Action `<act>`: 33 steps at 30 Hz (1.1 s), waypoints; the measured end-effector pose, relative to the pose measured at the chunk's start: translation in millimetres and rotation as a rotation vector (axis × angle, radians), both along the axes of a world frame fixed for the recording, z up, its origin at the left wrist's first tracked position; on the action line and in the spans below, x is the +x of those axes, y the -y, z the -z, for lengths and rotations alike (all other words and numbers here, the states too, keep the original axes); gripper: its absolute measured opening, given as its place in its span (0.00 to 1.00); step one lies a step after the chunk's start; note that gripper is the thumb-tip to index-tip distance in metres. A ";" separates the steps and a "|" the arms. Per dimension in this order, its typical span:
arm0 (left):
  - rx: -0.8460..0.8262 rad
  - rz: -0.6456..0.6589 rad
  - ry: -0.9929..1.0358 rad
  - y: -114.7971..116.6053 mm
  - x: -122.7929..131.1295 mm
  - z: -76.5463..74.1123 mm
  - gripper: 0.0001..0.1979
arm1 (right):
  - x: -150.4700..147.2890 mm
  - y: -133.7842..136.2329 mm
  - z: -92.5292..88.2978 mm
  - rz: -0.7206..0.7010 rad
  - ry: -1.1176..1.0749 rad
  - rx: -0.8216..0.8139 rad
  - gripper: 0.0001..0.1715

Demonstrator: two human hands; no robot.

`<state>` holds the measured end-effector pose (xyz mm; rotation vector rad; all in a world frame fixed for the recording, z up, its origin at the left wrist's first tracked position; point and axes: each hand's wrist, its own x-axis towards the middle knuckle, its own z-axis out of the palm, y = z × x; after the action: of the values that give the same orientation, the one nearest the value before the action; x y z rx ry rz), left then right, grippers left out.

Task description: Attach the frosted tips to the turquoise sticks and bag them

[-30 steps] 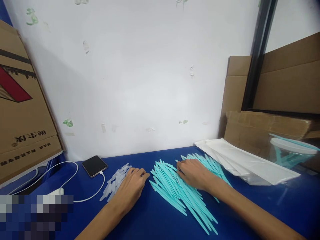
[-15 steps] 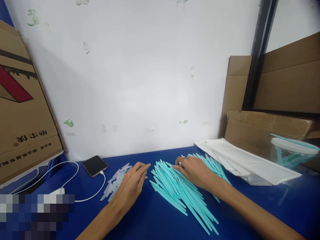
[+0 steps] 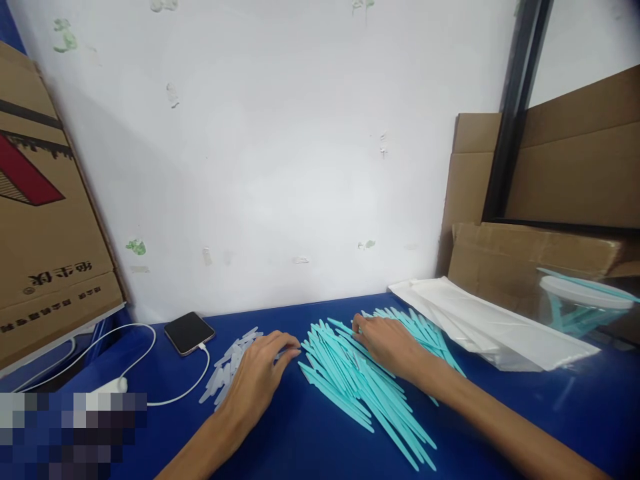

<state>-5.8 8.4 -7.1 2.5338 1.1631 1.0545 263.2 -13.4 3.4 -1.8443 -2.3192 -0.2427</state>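
Note:
My left hand (image 3: 265, 367) hovers between two piles, its thumb and fingertips brought together; whatever they may pinch is too small to make out. Partly behind it lies a pile of small translucent white plastic caps (image 3: 230, 367). My right hand (image 3: 385, 340) rests over the turquoise sticks, fingers curled round one slim stick, seemingly an eyebrow razor (image 3: 340, 327), whose tip points left. Below spreads a large fan-like pile of the same turquoise eyebrow razors (image 3: 355, 380). A second group of razors (image 3: 425, 333) lies behind my right hand and forearm, partly covered.
A phone (image 3: 190, 333) on a white charging cable (image 3: 200, 385) lies at left, by a cardboard box (image 3: 55, 233). White plastic bags (image 3: 490, 327) are stacked at right, near a clear tub (image 3: 580, 310) holding turquoise sticks. Everything stands on a blue table (image 3: 280, 440) against a white wall.
My left fingers have drawn in from a pointing pose, and that hand has dropped slightly. The razor under my right hand has shifted a little up and left.

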 end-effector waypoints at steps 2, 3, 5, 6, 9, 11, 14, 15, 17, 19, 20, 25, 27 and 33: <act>-0.032 -0.039 0.047 -0.1 1.3 -0.1 0.08 | 1.4 0.4 -2.9 -0.009 -0.057 0.016 0.08; -0.064 -0.060 0.087 -0.2 2.2 -0.2 0.08 | 1.4 1.5 -4.9 -0.033 -0.117 0.018 0.09; -0.164 -0.076 0.209 -0.6 3.9 -0.5 0.08 | -0.5 5.5 -8.7 -0.118 -0.262 0.023 0.10; -0.228 -0.064 0.290 -1.0 4.7 -0.6 0.09 | -2.3 8.1 -10.2 -0.165 -0.321 0.034 0.10; -0.404 0.003 0.536 -3.0 5.6 -0.8 0.12 | -9.7 15.3 -12.3 -0.253 -0.360 0.085 0.11; -0.465 0.020 0.632 -4.9 5.0 -0.6 0.13 | -14.1 18.3 -12.4 -0.266 -0.351 0.116 0.13; -0.492 0.023 0.674 -7.2 3.7 -0.4 0.15 | -17.4 19.6 -12.3 -0.269 -0.347 0.159 0.17; -0.496 0.027 0.675 -7.5 3.5 -0.4 0.15 | -17.6 19.4 -12.2 -0.273 -0.342 0.170 0.17; -0.505 0.041 0.678 -7.4 3.9 -0.5 0.16 | -17.3 18.6 -11.7 -0.283 -0.328 0.186 0.16; -0.521 0.053 0.683 -6.6 5.0 -0.7 0.18 | -16.9 17.5 -10.7 -0.290 -0.311 0.191 0.15; -0.531 0.058 0.684 -6.1 5.6 -0.8 0.19 | -16.9 17.0 -10.1 -0.290 -0.304 0.188 0.15; -0.556 0.074 0.702 -3.8 7.1 -1.2 0.21 | -17.4 15.8 -7.5 -0.327 -0.297 0.159 0.16; -0.556 0.067 0.723 -2.7 7.2 -1.8 0.21 | -17.4 16.1 -7.3 -0.350 -0.304 0.151 0.16; -0.520 0.013 0.767 1.4 8.2 -3.1 0.23 | -17.7 18.3 -9.6 -0.369 -0.322 0.146 0.16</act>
<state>2.3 7.0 -4.0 1.5209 1.0014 1.3243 245.5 -31.7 13.0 -1.2516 -2.2846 -0.0574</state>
